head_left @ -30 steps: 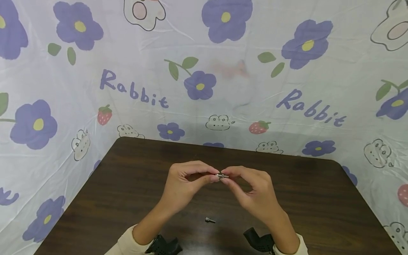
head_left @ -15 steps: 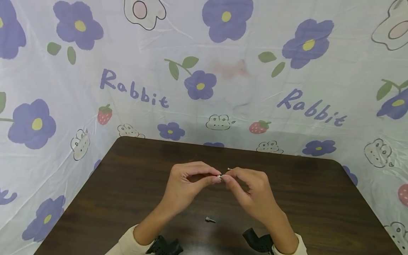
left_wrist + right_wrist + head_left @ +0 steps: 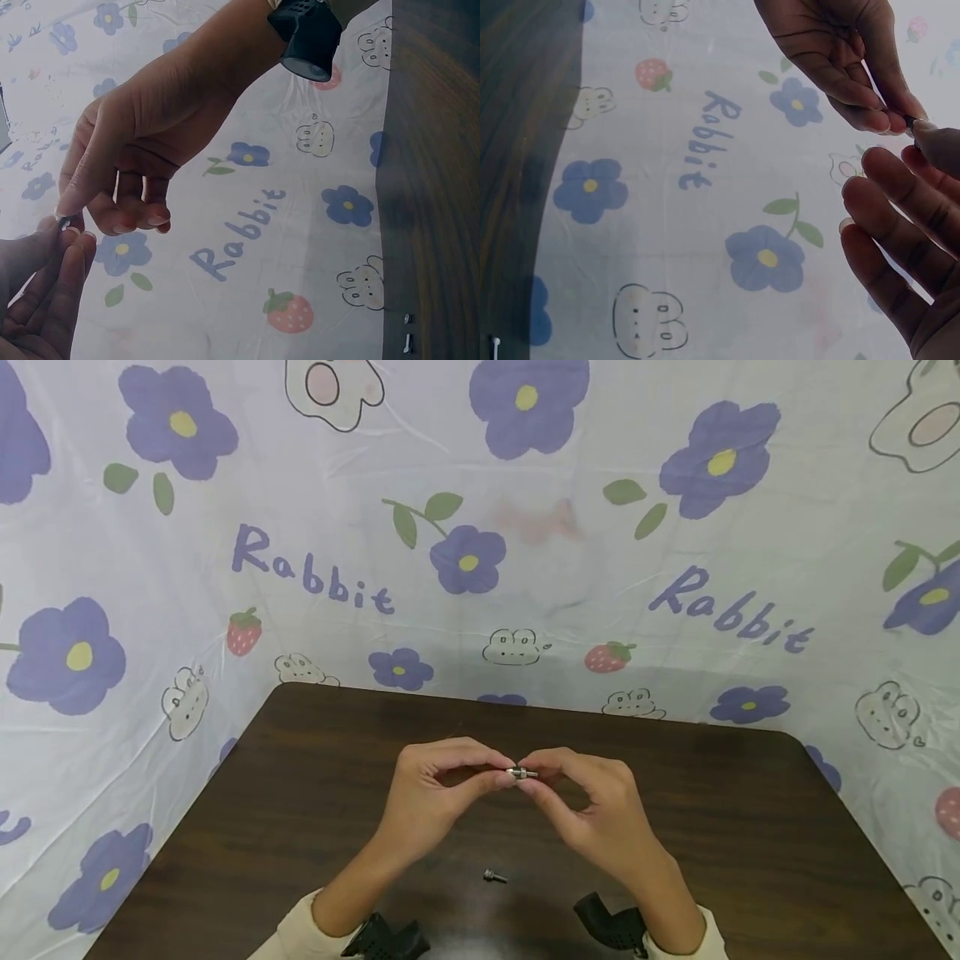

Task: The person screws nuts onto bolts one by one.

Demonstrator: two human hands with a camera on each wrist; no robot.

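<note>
A small metal bolt [image 3: 522, 772] with a thicker collar along it is held in the air between both hands, over the middle of the table. My left hand [image 3: 431, 793] pinches its left end between thumb and index finger. From the right, thumb and index finger of my right hand [image 3: 600, 793] grip it too, one fingertip above and one below. In the left wrist view, fingertips of both hands meet around the bolt [image 3: 64, 223] and hide most of it. The right wrist view shows only a dark bit of the bolt [image 3: 910, 121] between the fingertips.
Another small metal bolt [image 3: 494, 877] lies on the dark wooden table [image 3: 300, 827], nearer the front. A black device [image 3: 611, 925] is strapped at each wrist. Behind the table hangs a white cloth [image 3: 555, 593] printed with flowers and rabbits.
Half a second ago the right fingertips covered most of the held bolt, and a small light tip showed behind them. Now its shaft shows again between the right fingertips. My left hand stays nearly still.
</note>
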